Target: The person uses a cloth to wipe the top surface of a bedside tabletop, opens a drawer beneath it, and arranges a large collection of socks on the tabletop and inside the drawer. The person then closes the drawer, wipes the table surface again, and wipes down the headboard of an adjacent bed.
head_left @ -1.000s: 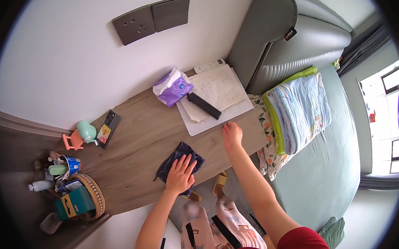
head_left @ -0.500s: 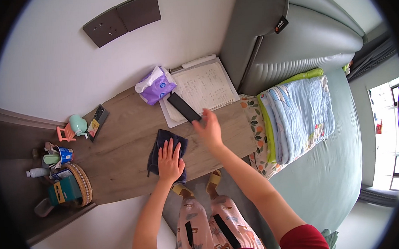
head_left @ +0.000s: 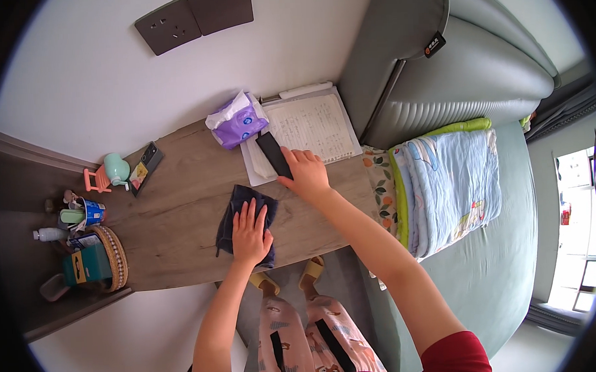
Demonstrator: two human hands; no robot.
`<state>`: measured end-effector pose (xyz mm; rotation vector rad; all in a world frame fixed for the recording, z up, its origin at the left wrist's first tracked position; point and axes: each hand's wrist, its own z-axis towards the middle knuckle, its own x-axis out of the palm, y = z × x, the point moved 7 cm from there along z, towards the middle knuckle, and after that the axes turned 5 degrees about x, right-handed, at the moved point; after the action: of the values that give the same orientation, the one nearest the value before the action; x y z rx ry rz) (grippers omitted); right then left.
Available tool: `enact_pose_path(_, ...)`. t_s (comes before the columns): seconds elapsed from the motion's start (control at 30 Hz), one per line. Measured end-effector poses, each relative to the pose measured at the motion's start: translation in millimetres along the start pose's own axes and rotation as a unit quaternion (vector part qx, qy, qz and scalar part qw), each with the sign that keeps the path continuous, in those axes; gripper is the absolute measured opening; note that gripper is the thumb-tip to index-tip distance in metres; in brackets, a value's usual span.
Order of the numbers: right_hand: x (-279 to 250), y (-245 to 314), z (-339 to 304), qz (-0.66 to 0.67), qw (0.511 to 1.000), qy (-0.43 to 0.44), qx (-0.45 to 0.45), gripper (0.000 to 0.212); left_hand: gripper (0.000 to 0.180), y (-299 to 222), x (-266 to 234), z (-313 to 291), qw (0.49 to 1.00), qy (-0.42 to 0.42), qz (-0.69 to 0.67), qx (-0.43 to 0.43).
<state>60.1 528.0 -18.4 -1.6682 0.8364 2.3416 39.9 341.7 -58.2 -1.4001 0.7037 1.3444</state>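
My left hand [head_left: 249,233] lies flat on a folded dark navy cloth [head_left: 225,230], fingers stretched out and slightly apart. The cloth rests on the wood-grain desk top [head_left: 173,225]. To the right and farther off, my right hand [head_left: 307,172] grips the near end of a black oblong object [head_left: 272,152], thumb on one side and fingers on the other. Its exact kind cannot be made out. That object lies slantwise over the edge of an open notebook with handwritten pages [head_left: 319,128]. A purple tissue pack [head_left: 239,125] stands beside its far end, against the wall.
At the left are a phone-like dark slab [head_left: 144,169], a mint-green round item [head_left: 116,168], a small pink chair-shaped stand [head_left: 96,180], a blue cup [head_left: 94,210] and a woven basket [head_left: 118,257]. Right of the desk, a folded quilt [head_left: 444,186] lies on the bed beside a grey headboard [head_left: 479,65].
My right hand has moved onto the black oblong object and closed around its near end. My left hand stays flat on the cloth. The whole view has shifted slightly.
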Motion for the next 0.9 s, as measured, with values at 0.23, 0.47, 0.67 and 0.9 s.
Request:
enact_pose_path(0.23, -21.1, -67.1, 46.1, -0.097, 0.992, -0.071, 0.028, 0.044, 0.062, -1.2, 11.7, 17.6, 0.969, -0.095, 0.067, -0.22)
enact_pose_path(0.47, -94.1, -103.3, -75.2, 0.12, 0.969, -0.183, 0.113, 0.036, 0.065, -67.8, 42.5, 67.8, 0.964, -0.09, 0.046, -0.244)
enact_pose_path(0.67, -83.2, -83.2, -197.6, 0.173, 0.943, -0.172, 0.224, 0.031, 0.069, -115.2, 71.2, 110.0, 0.967, -0.089, -0.005, -0.239)
enact_pose_path(0.9, -89.5, -76.9, -214.0, 0.225, 0.913, -0.198, 0.277, 0.029, 0.058, -201.7, 88.4, 128.9, 0.996, -0.029, -0.082, 0.029)
